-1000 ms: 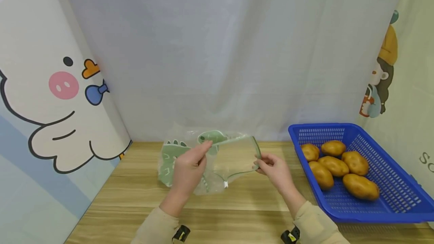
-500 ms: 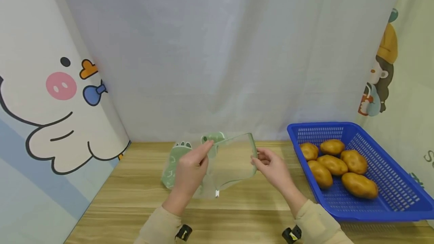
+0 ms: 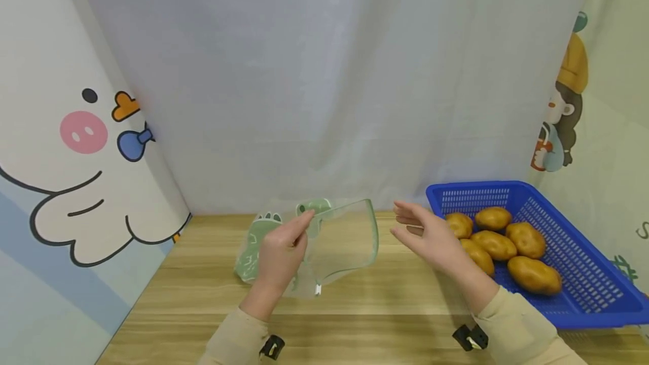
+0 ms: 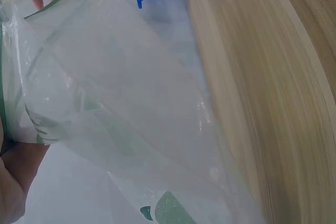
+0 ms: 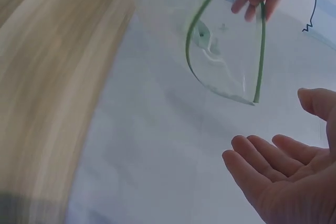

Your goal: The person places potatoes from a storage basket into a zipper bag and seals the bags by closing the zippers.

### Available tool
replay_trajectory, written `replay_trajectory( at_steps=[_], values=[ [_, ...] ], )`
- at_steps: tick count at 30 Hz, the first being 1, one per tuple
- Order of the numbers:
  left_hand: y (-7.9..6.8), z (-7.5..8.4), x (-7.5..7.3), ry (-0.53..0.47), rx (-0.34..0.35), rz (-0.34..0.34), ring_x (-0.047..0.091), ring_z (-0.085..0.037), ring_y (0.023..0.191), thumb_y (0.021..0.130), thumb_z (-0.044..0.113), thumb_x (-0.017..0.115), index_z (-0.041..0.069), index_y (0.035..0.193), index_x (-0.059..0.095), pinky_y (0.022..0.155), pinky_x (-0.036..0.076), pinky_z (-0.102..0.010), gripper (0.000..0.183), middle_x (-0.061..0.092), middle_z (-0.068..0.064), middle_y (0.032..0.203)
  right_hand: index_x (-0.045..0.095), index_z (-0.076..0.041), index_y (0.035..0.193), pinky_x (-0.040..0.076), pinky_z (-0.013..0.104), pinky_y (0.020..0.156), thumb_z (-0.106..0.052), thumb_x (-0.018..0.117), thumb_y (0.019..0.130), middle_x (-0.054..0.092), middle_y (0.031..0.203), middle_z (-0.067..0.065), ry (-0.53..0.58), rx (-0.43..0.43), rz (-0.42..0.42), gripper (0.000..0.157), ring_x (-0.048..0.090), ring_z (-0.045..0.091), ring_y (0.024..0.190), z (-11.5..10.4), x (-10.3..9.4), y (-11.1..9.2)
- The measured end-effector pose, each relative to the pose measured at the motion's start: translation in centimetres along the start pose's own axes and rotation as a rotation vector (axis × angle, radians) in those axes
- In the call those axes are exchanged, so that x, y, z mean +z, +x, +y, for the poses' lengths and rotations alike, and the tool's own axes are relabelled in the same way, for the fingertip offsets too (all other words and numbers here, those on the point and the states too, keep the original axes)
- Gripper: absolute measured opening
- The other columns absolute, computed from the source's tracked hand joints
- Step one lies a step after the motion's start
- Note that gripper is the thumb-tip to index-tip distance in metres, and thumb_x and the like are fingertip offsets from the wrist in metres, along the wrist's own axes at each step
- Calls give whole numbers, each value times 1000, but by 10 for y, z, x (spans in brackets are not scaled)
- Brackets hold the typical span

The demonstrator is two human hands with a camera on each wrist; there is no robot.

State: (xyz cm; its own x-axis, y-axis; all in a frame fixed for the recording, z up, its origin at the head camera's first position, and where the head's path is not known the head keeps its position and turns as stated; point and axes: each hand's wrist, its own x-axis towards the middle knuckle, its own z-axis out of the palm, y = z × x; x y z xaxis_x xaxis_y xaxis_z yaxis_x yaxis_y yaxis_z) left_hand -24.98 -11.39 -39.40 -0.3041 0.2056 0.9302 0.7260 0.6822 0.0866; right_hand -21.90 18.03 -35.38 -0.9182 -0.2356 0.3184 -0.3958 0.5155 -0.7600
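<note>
A clear zip bag (image 3: 345,244) with a green dinosaur print and green-edged mouth is held above the table, its mouth spread toward the right. My left hand (image 3: 283,249) pinches the bag's upper edge. A small white slider (image 3: 318,289) hangs at the lower edge of the mouth. My right hand (image 3: 428,238) is off the bag, fingers spread and apart from the green rim, between the bag and a blue basket (image 3: 598,317). In the right wrist view the right palm (image 5: 294,187) holds nothing, and the bag's open mouth (image 5: 223,95) faces it.
Several potatoes (image 3: 534,276) lie in the left part of the blue basket, at the right of the wooden table (image 3: 375,325). A grey-white curtain (image 3: 304,83) hangs behind the table, with printed cloths at both sides.
My right hand has let go of the bag's rim and moved right toward the basket, its fingers opening. My left hand still pinches the bag, whose mouth stays spread.
</note>
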Motion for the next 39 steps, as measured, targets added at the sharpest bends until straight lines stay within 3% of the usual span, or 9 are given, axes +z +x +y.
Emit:
replay_trajectory(
  at_steps=[9, 13, 20, 24, 31, 39],
  values=[
    [-1, -1, 0, 10, 5, -5, 51, -11, 53, 75, -16, 67, 1, 107, 76, 46, 41, -25, 37, 75, -12, 94, 40, -4, 150, 39, 54, 105, -23, 65, 98, 51, 142, 22, -76, -40, -57, 60, 49, 39, 129, 3, -46, 6],
    [-1, -1, -1, 12, 1, -11, 53, -12, 54, 75, -15, 68, 1, 108, 76, 46, 43, -24, 37, 75, -12, 95, 37, -5, 152, 37, 58, 106, -24, 64, 98, 49, 144, 23, -110, -24, -68, 64, 46, 41, 131, 20, -65, 10],
    [-2, -1, -1, 4, 4, -4, 53, -11, 54, 75, -15, 68, 1, 107, 76, 47, 44, -24, 36, 75, -12, 92, 31, -6, 155, 30, 64, 107, -37, 65, 96, 44, 148, 24, -268, 54, -73, 74, 38, 47, 135, 57, -98, 17],
    [-3, -1, -2, -1, 7, -5, 52, -11, 54, 75, -14, 69, 1, 107, 76, 47, 45, -25, 36, 75, -11, 91, 28, -6, 156, 29, 67, 105, -38, 65, 96, 40, 149, 27, -287, 99, -100, 77, 35, 49, 136, 81, -111, 18],
    [-4, 1, 0, -7, -7, -16, 51, -11, 54, 76, -13, 69, 1, 108, 76, 47, 44, -26, 35, 75, -10, 90, 26, -1, 156, 24, 73, 102, -35, 69, 93, 35, 149, 34, -276, 147, -185, 83, 30, 54, 136, 118, -121, 16],
    [-5, 3, -2, -3, -23, -41, 57, -12, 57, 78, -13, 70, 1, 110, 76, 48, 44, -26, 35, 75, -11, 91, 20, 1, 156, 21, 75, 103, -26, 68, 95, 30, 150, 36, -134, 204, -196, 82, 26, 55, 137, 145, -124, 11]
  ],
)
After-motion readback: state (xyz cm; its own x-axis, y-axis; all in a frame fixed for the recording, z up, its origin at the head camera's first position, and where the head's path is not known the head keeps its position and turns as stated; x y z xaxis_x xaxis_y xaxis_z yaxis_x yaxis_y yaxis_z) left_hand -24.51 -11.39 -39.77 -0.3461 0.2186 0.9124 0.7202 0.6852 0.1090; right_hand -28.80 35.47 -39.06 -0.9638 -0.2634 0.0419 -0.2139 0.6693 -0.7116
